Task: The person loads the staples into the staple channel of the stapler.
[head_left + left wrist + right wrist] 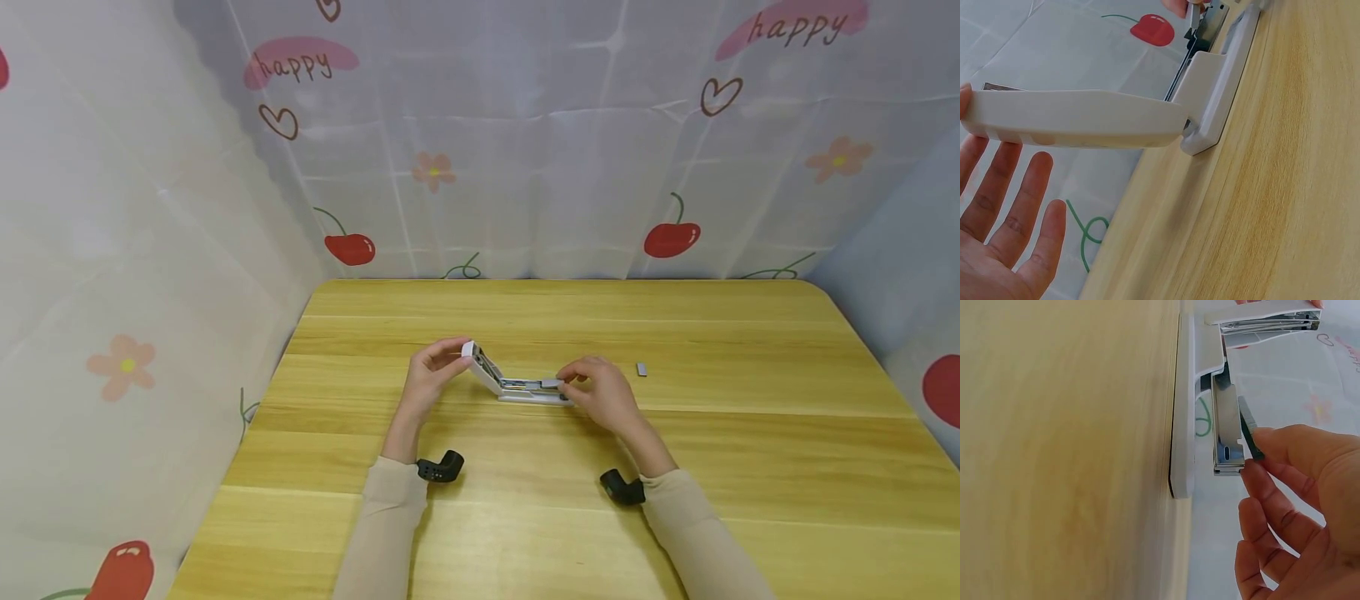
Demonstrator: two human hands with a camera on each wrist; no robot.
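Note:
A white stapler (pixel 534 399) lies on the table with its top arm (pixel 1085 119) swung up, baring the metal staple channel (pixel 1227 419). My left hand (pixel 433 377) holds the raised end of that arm between thumb and fingertips; in the left wrist view, the other fingers of the hand (pixel 1016 231) are spread below it. With thumb and index finger, my right hand (pixel 603 393) pinches a strip of staples (pixel 1248 428) at the open channel. The strip is slightly tilted against the channel's edge. The remaining right fingers are loosely bent beneath.
Another small grey strip (pixel 641 369) lies on the wooden table (pixel 525 533) to the right of my right hand. A black wrist camera (pixel 441 467) sits on the left wrist, another black camera (pixel 622 487) on the right. Behind the table hangs a printed curtain (pixel 525 192).

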